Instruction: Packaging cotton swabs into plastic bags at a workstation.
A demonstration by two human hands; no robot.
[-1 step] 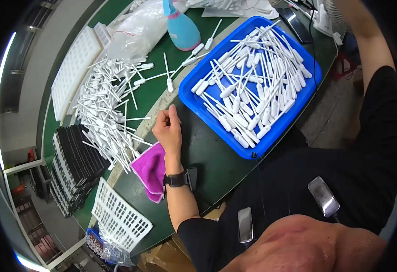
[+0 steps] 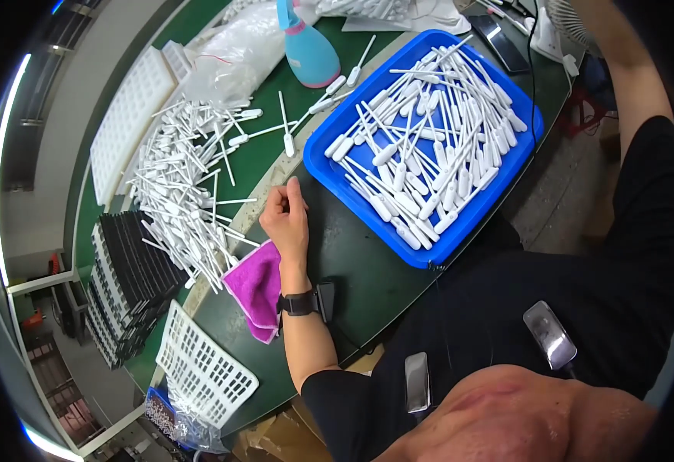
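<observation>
My left hand (image 2: 285, 214) rests on the green table with its fingers curled in and the thumb straight; nothing shows in it. Beside that wrist lies a magenta cloth (image 2: 254, 289). To the right of the hand stands a blue tray (image 2: 323, 171) heaped with white plastic droppers (image 2: 444, 154). A loose pile of the same droppers (image 2: 179, 185) spreads on the left, and a single dropper (image 2: 287, 142) lies just beyond the hand. My right forearm (image 2: 618, 46) reaches up past the top right edge, so the right hand is out of the picture.
A blue spray bottle (image 2: 311, 54) stands at the back by a clear plastic bag (image 2: 233, 61). White perforated panels (image 2: 130, 123), stacked black trays (image 2: 133, 269) and a white basket (image 2: 202, 362) line the left. A phone (image 2: 500, 44) and a small fan (image 2: 566, 21) are top right.
My right forearm has shifted slightly to the right, and more of the fan shows beside it. My left hand has stayed in place.
</observation>
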